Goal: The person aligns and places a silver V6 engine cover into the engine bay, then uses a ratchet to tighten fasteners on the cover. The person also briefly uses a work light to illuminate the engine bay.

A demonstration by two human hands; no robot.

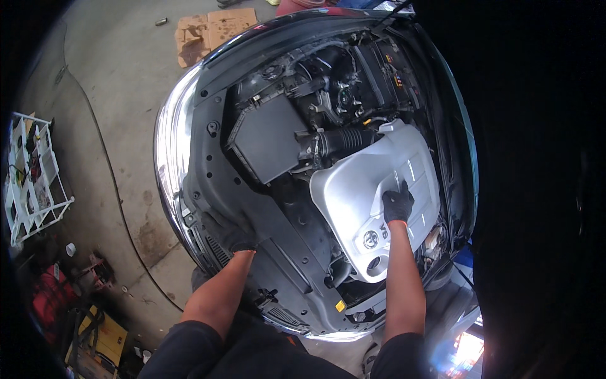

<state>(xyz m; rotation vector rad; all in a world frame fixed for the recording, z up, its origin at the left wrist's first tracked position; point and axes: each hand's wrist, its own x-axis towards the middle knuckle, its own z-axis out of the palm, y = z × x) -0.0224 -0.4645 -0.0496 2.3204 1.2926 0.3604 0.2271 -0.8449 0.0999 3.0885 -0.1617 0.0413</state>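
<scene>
My right hand (398, 203), in a dark glove with an orange cuff edge, rests on the silver engine cover (350, 196) with its fingers out against the surface and nothing held. The cover lies over the engine, with a round emblem (370, 239) and a round opening near its front end. On the black plastic panel (208, 161) along the car's front edge lies my gloved left hand (230, 234). Its fingers look stretched out flat, though the dark glove blends into the panel. Beyond the cover are a ribbed intake hose (344, 144) and a black air filter box (268, 139).
The raised hood leaves the right side dark. A bright headlight (173, 132) edges the bay at left. On the concrete floor lie a cable (104, 148) and stained cardboard (211, 31). A white rack (39, 180), a red floor jack (57, 290) and a yellow box (101, 338) stand at left.
</scene>
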